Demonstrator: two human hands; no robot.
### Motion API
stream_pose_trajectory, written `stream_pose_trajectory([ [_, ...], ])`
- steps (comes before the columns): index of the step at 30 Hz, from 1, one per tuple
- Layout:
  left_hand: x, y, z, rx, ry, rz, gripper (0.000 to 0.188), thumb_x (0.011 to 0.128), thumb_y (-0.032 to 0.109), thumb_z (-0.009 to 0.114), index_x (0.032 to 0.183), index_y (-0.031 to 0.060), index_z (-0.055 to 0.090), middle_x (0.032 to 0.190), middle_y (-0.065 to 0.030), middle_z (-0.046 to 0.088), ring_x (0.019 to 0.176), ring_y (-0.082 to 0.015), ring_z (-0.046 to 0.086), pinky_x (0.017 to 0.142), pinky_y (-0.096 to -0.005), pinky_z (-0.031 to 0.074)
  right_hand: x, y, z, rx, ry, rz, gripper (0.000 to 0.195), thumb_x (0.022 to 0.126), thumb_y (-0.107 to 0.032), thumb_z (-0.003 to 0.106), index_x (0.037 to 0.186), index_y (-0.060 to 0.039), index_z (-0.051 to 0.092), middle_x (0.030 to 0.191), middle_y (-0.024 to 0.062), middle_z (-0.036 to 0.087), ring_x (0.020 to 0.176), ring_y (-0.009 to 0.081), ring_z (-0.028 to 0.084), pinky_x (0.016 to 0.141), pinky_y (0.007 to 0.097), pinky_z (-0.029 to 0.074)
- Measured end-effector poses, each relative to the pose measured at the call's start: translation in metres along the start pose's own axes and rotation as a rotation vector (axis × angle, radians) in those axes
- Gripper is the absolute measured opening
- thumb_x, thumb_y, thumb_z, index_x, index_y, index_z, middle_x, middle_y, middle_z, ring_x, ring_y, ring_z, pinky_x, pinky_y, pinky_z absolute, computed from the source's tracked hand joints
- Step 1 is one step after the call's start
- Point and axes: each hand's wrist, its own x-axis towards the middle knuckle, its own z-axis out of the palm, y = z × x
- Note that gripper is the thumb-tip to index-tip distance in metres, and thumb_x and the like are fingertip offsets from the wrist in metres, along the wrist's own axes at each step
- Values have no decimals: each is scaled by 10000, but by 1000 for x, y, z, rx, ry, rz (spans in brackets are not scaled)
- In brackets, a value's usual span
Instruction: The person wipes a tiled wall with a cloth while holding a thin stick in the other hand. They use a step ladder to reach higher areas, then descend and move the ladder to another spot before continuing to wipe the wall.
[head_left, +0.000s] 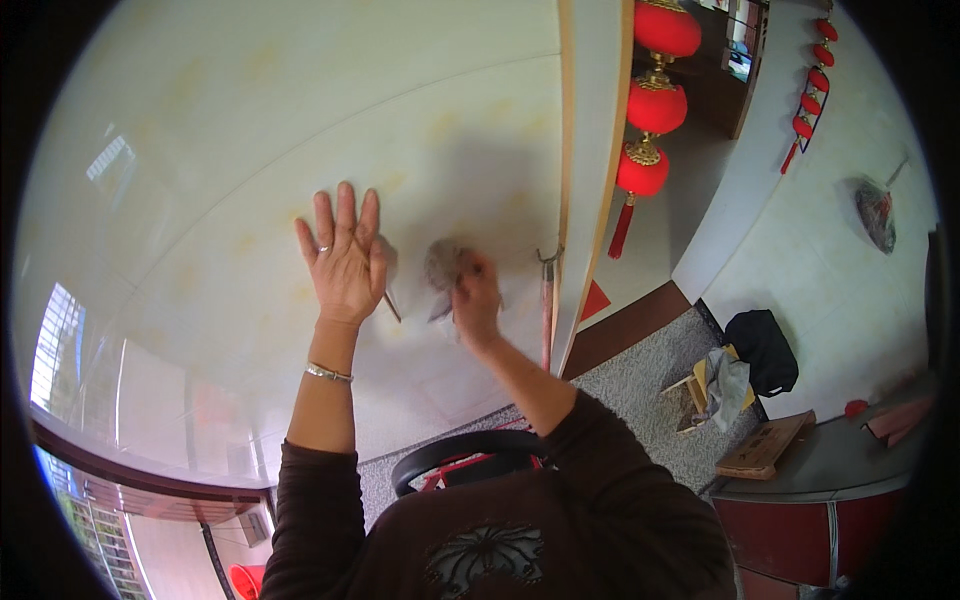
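Note:
Before me stands a glossy, cream tiled wall with faint yellow patches. My left hand lies spread on it with the fingers apart; a ring and a metal bracelet show on that arm. A thin brown stick juts out beside its thumb, its upper part hidden. My right hand, slightly blurred, is closed on a crumpled greyish wad against the wall, to the right of my left hand. What the wad is made of cannot be told.
A forked-top pole leans by the door frame. Red lanterns hang beside it. Below me is a black-rimmed round object. At the right are a small stool with a grey cloth, a black bag and a cardboard box on a counter.

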Motion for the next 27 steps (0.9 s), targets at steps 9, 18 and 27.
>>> stream_pose_trajectory([
  [9, -50, -25, -44, -329, 74, -198, 590, 884, -47, 496, 1430, 170, 449, 1320, -71, 548, 1134, -252, 547, 1008, -400, 392, 202, -108, -45, -267, 517, -451, 348, 842, 9, 496, 1177, -4, 589, 1402, 174, 426, 1198, 379, 388, 1005, 490, 321],
  [18, -89, -49, -20, -520, 128, -702, 687, 935, -22, 463, 1527, 247, 239, 1042, -72, 570, 900, -226, 590, 813, -315, 485, -26, 16, 53, -164, -346, -542, 195, 739, -22, 667, 927, -72, 675, 1084, 146, 602, 1036, 332, 526, 898, 422, 411],
  [27, -122, -80, -26, -474, 88, -962, 746, 967, 127, 515, 1552, 199, 58, 948, -68, 548, 811, -214, 555, 755, -335, 468, 170, -148, 27, -107, 427, -657, 318, 854, -4, 529, 1162, 56, 581, 1303, 204, 480, 1187, 360, 451, 1014, 446, 346],
])
